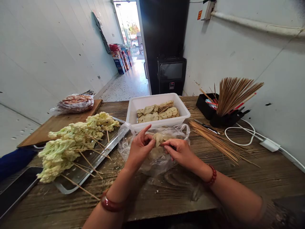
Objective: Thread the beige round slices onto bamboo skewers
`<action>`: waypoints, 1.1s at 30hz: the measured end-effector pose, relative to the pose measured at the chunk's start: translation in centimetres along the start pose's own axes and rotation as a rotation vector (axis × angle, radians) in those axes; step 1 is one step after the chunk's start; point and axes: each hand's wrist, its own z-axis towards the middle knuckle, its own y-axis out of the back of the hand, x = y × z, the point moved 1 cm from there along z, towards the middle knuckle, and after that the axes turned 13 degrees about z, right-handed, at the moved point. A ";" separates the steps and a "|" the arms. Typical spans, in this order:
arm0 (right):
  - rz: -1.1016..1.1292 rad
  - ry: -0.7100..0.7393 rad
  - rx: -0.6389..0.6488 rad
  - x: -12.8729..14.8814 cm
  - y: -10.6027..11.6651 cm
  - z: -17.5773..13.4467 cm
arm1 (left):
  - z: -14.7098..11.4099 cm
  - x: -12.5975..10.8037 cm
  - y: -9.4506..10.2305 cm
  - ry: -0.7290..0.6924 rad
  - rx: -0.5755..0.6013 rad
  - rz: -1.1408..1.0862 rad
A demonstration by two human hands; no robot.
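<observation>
At the table's near edge, over a clear plastic bag (154,152), the left hand (140,146) pinches a pale round slice (157,137) between thumb and fingers; the right hand (178,149) is closed around a thin skewer (164,145) meeting that slice. Judgement: keep the slice flat, pierce its centre, and keep fingertips off the point. White tub (157,100) behind holds finished skewers.

left hand (140,147): pinching, index raised | right hand (179,151): grip closed | wrists near
</observation>
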 end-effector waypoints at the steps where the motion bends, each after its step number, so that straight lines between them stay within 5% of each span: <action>1: 0.001 -0.004 0.004 0.0 0.0 0.0 | 0.0 0.1 0.0 -0.016 0.003 0.037; 8: 0.066 -0.060 -0.004 0.1 -0.3 0.1 | 0.1 0.2 0.0 -0.040 0.015 0.142; 15: 0.310 -0.227 -0.031 0.1 -0.5 0.2 | 0.1 0.2 0.1 0.172 -0.009 -0.354; 25: 0.532 -0.373 -0.041 -0.1 -1.0 0.2 | -0.2 0.8 -0.4 0.279 0.262 -0.470; 33: 0.179 -0.106 0.001 0.6 -0.8 -0.3 | 0.5 0.5 0.8 0.236 -0.008 -0.513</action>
